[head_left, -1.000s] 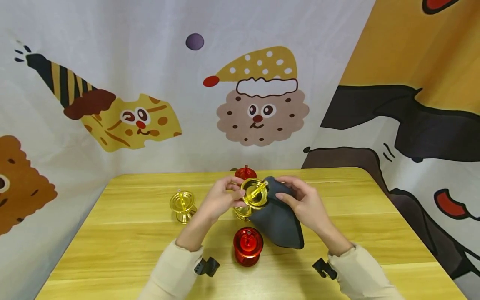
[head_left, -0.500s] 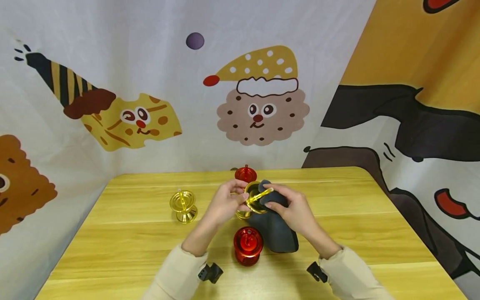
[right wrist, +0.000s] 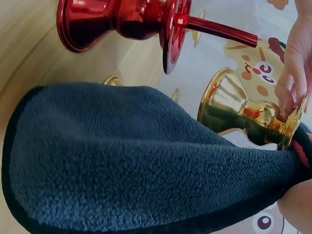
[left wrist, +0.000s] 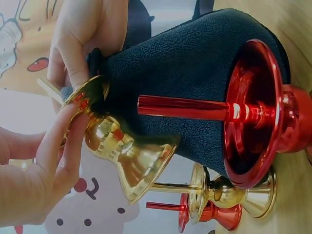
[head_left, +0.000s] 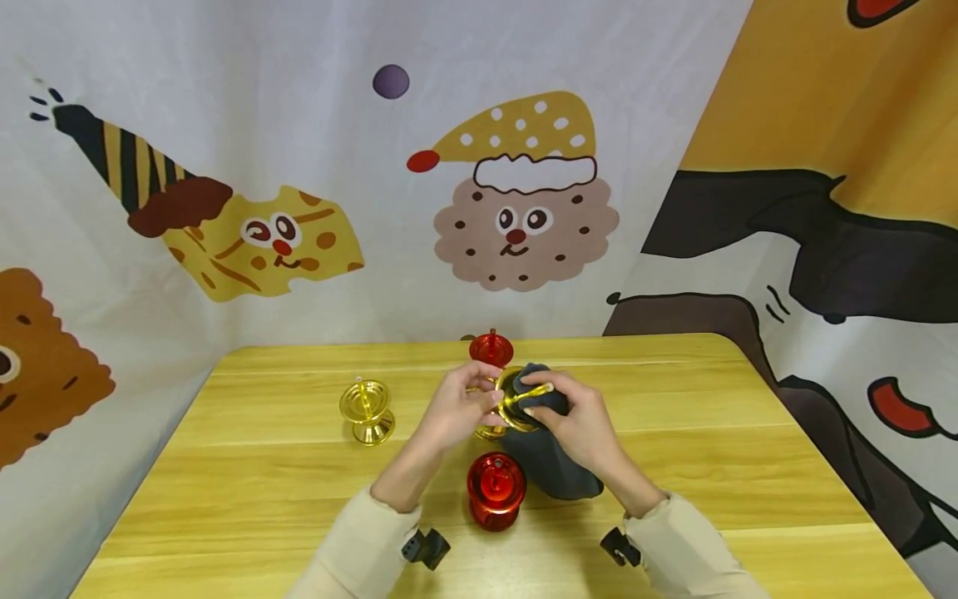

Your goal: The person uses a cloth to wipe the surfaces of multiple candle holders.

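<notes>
The wood-grain table (head_left: 239,499) carries two red stands (head_left: 496,491) and two gold stands (head_left: 367,411).

Small indoor corner screened off by cloth, much like filming booth; whether inside home, office or studio, cannot tell, as cloth hides room behind. White fabric backdrop (head_left: 299,83), softly creased, hangs past far edge of table (head_left: 239,499) and comes forward along both sides. Playful cartoon prints on it: cheese slice (head_left: 299,249) in striped party hat (head_left: 127,158), round biscuit (head_left: 524,266) in spotted cap (head_left: 539,125), orange-brown biscuit (head_left: 48,374) at left. Table: pale yellowish wood grain, rounded far corners. Small black devices (head_left: 425,548) at both cuffs (head_left: 392,520).
</notes>
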### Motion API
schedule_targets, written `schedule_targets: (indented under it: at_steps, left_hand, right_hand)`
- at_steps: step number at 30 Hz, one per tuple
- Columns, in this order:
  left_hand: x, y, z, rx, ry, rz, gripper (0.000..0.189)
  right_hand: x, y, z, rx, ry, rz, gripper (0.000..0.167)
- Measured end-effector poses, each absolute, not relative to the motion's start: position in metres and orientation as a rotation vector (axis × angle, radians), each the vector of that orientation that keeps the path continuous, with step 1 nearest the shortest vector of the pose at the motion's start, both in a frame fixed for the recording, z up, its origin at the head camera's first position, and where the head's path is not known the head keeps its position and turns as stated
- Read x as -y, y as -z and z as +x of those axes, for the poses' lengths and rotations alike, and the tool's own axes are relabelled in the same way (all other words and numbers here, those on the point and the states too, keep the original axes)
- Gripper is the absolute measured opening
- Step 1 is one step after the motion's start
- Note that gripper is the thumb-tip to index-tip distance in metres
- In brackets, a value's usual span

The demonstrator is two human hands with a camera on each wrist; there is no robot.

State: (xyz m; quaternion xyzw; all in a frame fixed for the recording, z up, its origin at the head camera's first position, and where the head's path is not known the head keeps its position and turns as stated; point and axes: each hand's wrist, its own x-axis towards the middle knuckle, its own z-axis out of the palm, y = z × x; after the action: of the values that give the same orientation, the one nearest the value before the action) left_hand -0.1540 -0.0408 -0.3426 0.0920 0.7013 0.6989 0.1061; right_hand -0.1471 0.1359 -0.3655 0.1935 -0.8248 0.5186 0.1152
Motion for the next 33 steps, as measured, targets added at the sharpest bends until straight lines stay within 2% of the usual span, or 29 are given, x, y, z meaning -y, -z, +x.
schedule_targets:
  at_steps: [14,33]
  left_hand:
    - [0.041,0.345,-0.156,-1.866,-2.128,0.195,0.025]
    - [0.041,0.346,-0.158,-1.872,-2.185,0.126,0.023]
  right_hand:
    - [-0.144,0.361,-0.151,2.384,-1.764,0.504,0.033]
    - [-0.163,0.334,-0.148,2.281,-1.737,0.521,0.031]
